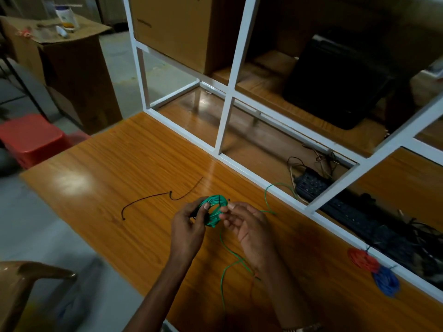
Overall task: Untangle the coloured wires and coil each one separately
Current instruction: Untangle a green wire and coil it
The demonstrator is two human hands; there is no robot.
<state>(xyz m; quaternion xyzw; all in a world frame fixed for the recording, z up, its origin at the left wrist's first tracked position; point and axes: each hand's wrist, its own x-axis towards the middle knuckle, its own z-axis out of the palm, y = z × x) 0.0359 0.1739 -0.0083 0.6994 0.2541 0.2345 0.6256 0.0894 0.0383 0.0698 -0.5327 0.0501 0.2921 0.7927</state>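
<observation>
A green wire coil [214, 210] is held above the wooden table [115, 178]. My left hand [189, 226] grips the coil's left side, thumb on top. My right hand [247, 224] pinches the coil's right side between thumb and fingertips. Loose green wire [224, 264] trails from the coil down toward the table's near edge, and another green loop [268, 195] arcs to the right. A red coil [362, 258] and a blue coil [386, 281] lie side by side at the right by the frame. A short black wire piece [153, 200] lies left of the hands.
A white metal frame [242, 164] borders the table's far side. Behind it lie a black power strip [311, 185] with tangled cables and a black case [335, 80]. A red stool [31, 140] and cardboard boxes [72, 75] stand left; a brown chair [26, 288] is near left.
</observation>
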